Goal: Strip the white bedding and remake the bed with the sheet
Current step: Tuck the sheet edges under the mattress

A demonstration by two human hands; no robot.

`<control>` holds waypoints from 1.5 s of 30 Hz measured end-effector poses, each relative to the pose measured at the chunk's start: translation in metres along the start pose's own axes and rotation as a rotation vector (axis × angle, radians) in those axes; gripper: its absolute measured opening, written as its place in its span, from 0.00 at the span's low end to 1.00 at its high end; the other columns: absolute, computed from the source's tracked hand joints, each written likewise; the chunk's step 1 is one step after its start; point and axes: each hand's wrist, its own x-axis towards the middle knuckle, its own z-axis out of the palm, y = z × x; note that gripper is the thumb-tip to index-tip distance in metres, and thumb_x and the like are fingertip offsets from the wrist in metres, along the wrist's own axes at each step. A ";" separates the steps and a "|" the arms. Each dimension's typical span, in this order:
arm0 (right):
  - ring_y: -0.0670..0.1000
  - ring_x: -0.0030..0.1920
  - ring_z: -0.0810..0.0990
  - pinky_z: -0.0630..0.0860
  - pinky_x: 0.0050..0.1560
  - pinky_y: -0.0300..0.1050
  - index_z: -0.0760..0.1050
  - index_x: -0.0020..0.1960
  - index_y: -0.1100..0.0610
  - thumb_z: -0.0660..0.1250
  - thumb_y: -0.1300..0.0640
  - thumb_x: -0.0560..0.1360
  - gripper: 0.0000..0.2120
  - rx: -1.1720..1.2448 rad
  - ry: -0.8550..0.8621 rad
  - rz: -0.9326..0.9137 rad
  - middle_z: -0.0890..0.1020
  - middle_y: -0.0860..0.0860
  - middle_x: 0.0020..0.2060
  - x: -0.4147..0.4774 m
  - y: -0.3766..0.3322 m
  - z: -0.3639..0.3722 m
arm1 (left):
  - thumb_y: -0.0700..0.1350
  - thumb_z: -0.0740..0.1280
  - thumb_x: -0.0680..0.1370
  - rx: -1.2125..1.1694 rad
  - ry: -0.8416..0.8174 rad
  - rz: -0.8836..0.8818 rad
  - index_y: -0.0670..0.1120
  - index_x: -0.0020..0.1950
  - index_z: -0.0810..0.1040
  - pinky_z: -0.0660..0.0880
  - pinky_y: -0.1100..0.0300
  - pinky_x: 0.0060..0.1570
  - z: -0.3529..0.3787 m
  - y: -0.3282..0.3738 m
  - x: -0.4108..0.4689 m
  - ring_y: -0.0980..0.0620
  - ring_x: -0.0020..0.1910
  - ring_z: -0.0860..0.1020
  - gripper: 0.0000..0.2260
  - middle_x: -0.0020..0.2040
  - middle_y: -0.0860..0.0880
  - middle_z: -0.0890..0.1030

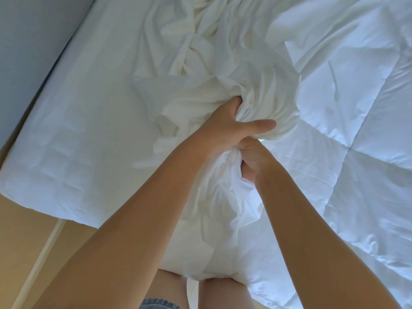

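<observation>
A crumpled off-white sheet (214, 70) lies bunched along the middle of the bed, trailing from the far end down to my hands. My left hand (225, 128) grips a gathered wad of it, thumb stretched out to the right. Just below, my right hand (254, 159) clutches another fold of the same sheet, fingers curled into the cloth. A white quilted duvet (347, 112) covers the right half of the bed and hangs over the near edge. The mattress (84, 112) on the left wears a smooth white cover.
A grey wall (29, 41) runs along the bed's left side. Tan wooden floor (24, 237) shows at the lower left, with a pale strip crossing it. My legs stand against the near edge of the bed.
</observation>
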 end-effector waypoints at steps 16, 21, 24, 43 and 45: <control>0.58 0.50 0.84 0.81 0.44 0.48 0.80 0.53 0.63 0.70 0.63 0.66 0.16 -0.050 -0.089 0.151 0.84 0.60 0.48 -0.002 0.005 -0.026 | 0.73 0.58 0.65 0.476 0.094 0.118 0.55 0.77 0.51 0.57 0.46 0.72 -0.010 -0.058 0.000 0.57 0.73 0.57 0.45 0.74 0.60 0.59; 0.60 0.54 0.82 0.80 0.49 0.51 0.78 0.57 0.66 0.70 0.63 0.66 0.20 -0.035 -0.166 0.238 0.82 0.63 0.51 0.001 -0.001 -0.028 | 0.74 0.57 0.64 0.482 0.090 0.128 0.55 0.77 0.50 0.53 0.41 0.72 -0.009 -0.051 0.002 0.54 0.75 0.54 0.47 0.76 0.58 0.56; 0.60 0.56 0.81 0.79 0.53 0.54 0.77 0.58 0.65 0.70 0.63 0.66 0.21 -0.007 -0.180 0.217 0.82 0.63 0.52 0.003 0.004 -0.030 | 0.73 0.57 0.64 0.514 0.076 0.117 0.54 0.77 0.50 0.54 0.42 0.72 -0.009 -0.046 0.001 0.54 0.75 0.55 0.47 0.76 0.57 0.57; 0.59 0.47 0.83 0.80 0.48 0.54 0.81 0.51 0.63 0.67 0.63 0.67 0.14 0.210 -0.263 0.132 0.83 0.60 0.46 0.002 0.015 -0.037 | 0.70 0.65 0.67 0.146 0.063 -0.125 0.64 0.75 0.42 0.68 0.79 0.46 0.000 -0.072 -0.045 0.85 0.47 0.66 0.45 0.52 0.82 0.61; 0.59 0.48 0.83 0.80 0.50 0.55 0.82 0.49 0.62 0.67 0.63 0.66 0.13 0.222 -0.253 0.103 0.83 0.60 0.46 0.003 0.017 -0.036 | 0.71 0.67 0.65 0.161 0.031 -0.167 0.64 0.74 0.53 0.71 0.73 0.49 -0.004 -0.076 -0.044 0.75 0.52 0.73 0.42 0.56 0.74 0.71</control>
